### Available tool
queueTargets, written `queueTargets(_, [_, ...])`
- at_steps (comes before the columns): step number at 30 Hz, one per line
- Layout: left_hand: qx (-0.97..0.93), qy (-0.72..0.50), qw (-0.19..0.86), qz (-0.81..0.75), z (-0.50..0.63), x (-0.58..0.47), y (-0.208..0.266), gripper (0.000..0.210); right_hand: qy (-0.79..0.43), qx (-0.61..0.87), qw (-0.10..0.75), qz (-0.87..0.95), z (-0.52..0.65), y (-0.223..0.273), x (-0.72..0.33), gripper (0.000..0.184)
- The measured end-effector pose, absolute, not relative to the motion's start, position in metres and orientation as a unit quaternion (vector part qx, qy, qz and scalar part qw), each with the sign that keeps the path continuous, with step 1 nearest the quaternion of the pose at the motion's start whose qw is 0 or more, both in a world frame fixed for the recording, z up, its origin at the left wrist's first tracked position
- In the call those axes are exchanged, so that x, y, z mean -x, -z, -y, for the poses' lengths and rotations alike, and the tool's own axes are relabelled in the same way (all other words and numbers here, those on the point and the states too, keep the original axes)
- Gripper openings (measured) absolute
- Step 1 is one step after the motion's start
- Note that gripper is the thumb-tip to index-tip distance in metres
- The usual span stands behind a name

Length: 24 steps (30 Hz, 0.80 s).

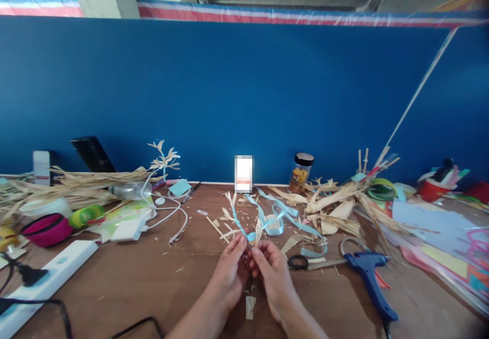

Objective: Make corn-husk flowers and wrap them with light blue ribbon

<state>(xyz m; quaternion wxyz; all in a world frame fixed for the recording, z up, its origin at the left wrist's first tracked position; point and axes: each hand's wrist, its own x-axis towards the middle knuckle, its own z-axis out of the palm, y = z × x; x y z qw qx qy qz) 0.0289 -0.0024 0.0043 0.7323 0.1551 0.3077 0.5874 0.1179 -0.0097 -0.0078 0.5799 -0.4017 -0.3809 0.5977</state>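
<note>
My left hand (pixel 232 262) is closed in a pinch on a thin stem (pixel 237 220) wound with light blue ribbon, with pale husk leaves at its top. Close beside it, my right hand (pixel 269 265) pinches a bunch of pale dried husk strips (pixel 259 232) against the same piece. The fingertips of both hands nearly meet, and the join between them is partly hidden. From the piece, a loose light blue ribbon (pixel 277 219) curls away over the table to the right. A small husk scrap (pixel 250 307) lies between my forearms.
Right: a blue glue gun (pixel 370 278), scissors (pixel 298 262), dried husks (pixel 340 204), a lidded jar (pixel 301 172) and a red cup of pens (pixel 435 189). Left: a white power strip (pixel 57 280), a charger (pixel 128 230), a pink band (pixel 49 230) and a finished-looking husk flower (pixel 164 161). A blue partition (pixel 229 89) stands behind.
</note>
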Motion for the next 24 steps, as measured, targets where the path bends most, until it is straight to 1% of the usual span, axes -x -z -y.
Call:
queueTargets(5, [-0.162,-0.591,0.723,-0.319,0.002,-0.026,-0.007,0.026,-0.540,0.441,0.582,0.419,0.010,0.006,-0.121,0.020])
queueTargets(9, [-0.164,-0.611,0.681,-0.368,0.001,-0.023,-0.005,0.021,-0.496,0.460,0.607,0.417,0.007,0.001,-0.128,0.019])
queueTargets(13, [-0.209,-0.586,0.649,-0.438,0.003,-0.025,0.000,0.022,-0.479,0.470,0.623,0.403,0.004,-0.001,-0.132,0.018])
queueTargets(17, [-0.235,-0.570,0.658,-0.433,0.005,-0.027,0.001,0.025,-0.485,0.460,0.627,0.399,0.004,-0.003,-0.132,0.015])
queueTargets(21, [-0.209,-0.570,0.690,-0.394,0.006,-0.027,-0.001,0.022,-0.512,0.449,0.613,0.400,0.006,-0.006,-0.131,0.015])
queueTargets(24, [-0.222,-0.567,0.677,-0.413,0.008,-0.028,-0.002,0.022,-0.526,0.440,0.606,0.402,0.006,-0.007,-0.130,0.016])
